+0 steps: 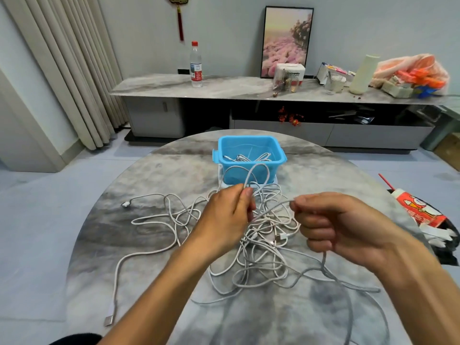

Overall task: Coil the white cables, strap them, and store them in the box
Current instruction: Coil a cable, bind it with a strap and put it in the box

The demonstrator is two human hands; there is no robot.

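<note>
- We see a round marble table [154, 175] from above, and our two hands are raised over its middle, a little apart from each other.
- Our left hand [224, 217] pinches a white cable [258, 173] between thumb and fingers; the cable stands up from this hand as a tall loop, in front of the box.
- Our right hand [333, 222] is curled into a fist around the same cable, as far as we can tell: one strand comes out at the fingertips toward the left hand, and another hangs down under the fist at 5 o'clock.
- Below both hands lies a loose tangle of white cables [261, 260] on the table, not coiled and without strap.
- One plug end [125, 204] lies at 10 o'clock from the tangle, and another plug end [109, 321] at 8 o'clock, near the table edge.
- The blue box [250, 159] stands at 12 o'clock on the table, open, on a pale flat thing that we cannot identify. Some white cable already lies inside it.
- Behind the table, at 12 o'clock, runs a long low cabinet [224, 87] with a water bottle [196, 64], a framed picture [286, 42] and other small things on it.
- At 3 o'clock, beside the table, is a red and white paper cup [418, 207] with a red straw.
</note>
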